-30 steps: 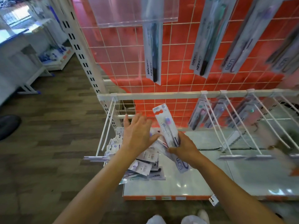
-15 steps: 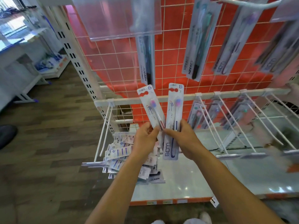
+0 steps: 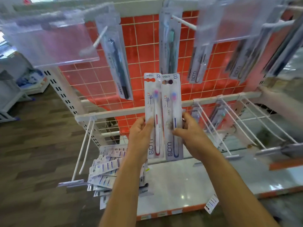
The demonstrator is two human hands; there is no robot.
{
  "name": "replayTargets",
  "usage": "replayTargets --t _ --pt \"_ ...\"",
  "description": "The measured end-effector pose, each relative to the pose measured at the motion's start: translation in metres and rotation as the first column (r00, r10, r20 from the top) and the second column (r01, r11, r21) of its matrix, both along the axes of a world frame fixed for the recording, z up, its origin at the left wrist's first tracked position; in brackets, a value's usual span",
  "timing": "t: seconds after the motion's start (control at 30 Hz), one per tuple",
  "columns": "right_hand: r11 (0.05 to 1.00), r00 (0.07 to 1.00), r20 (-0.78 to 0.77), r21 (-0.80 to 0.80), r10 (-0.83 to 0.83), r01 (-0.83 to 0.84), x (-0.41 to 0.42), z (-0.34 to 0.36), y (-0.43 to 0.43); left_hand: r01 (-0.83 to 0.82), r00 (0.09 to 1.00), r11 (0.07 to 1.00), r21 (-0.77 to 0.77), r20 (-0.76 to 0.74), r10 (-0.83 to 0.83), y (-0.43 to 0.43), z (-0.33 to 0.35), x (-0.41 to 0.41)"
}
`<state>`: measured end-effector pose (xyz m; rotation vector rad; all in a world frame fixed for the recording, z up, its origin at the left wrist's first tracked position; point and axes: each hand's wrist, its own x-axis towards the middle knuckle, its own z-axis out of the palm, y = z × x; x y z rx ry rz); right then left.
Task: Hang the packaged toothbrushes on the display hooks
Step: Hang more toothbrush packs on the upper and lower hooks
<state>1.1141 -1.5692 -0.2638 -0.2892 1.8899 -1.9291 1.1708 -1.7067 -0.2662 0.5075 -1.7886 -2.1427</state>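
I hold two packaged toothbrushes upright, side by side, in front of the red grid wall. My left hand [image 3: 141, 130] grips the red-handled pack [image 3: 153, 102] at its lower half. My right hand [image 3: 188, 130] pinches the blue-handled pack [image 3: 172, 104], which overlaps the other pack's right edge. Their tops with the hang holes reach just below a hanging green-brush pack [image 3: 170, 41]. A bare white display hook [image 3: 183, 22] juts out above and to the right of them. A loose pile of packs [image 3: 106, 171] lies on the bottom shelf, below my left arm.
More packs hang on upper hooks, such as a dark one [image 3: 117, 63] and a BDM one [image 3: 197, 64]. A white rail [image 3: 114, 112] carries long bare hooks [image 3: 246, 122] to the right and one [image 3: 83, 148] to the left. Clear plastic label holders [image 3: 49, 43] hang in front at the top.
Both hands have risen with the two packs, from near the rail up in front of the grid. The packs now stand upright and parallel instead of fanned. My view has tilted upward.
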Motion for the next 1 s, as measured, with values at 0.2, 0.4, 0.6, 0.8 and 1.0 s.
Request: replayTargets --t 0.2,0.4,0.6,0.8,1.0 --pt "0.996 0.999 -0.018 -0.080 -0.028 0.027 -0.011 0.020 0.052 0.011 1.000 1.000 -0.013 -0.006 -0.012 0.040 0.011 -0.007" --pt "0.991 0.999 -0.035 -0.133 -0.020 0.015 -0.022 0.028 0.095 0.022 0.999 0.999 0.024 0.024 -0.023 0.084 0.020 -0.018" --pt "0.990 0.999 -0.035 -0.143 -0.010 0.005 -0.031 0.030 0.131 0.028 0.999 0.998 0.050 0.030 -0.030 0.120 0.025 -0.027" --pt "0.988 0.999 -0.012 -0.155 -0.030 0.028 -0.041 0.031 0.160 0.043 0.999 0.998 0.040 -0.010 -0.042 0.154 0.029 -0.033" --pt "0.986 1.000 0.002 -0.164 -0.027 0.027 -0.052 0.025 0.187 0.058 0.998 0.998 0.031 -0.022 -0.057 0.182 0.026 -0.041"
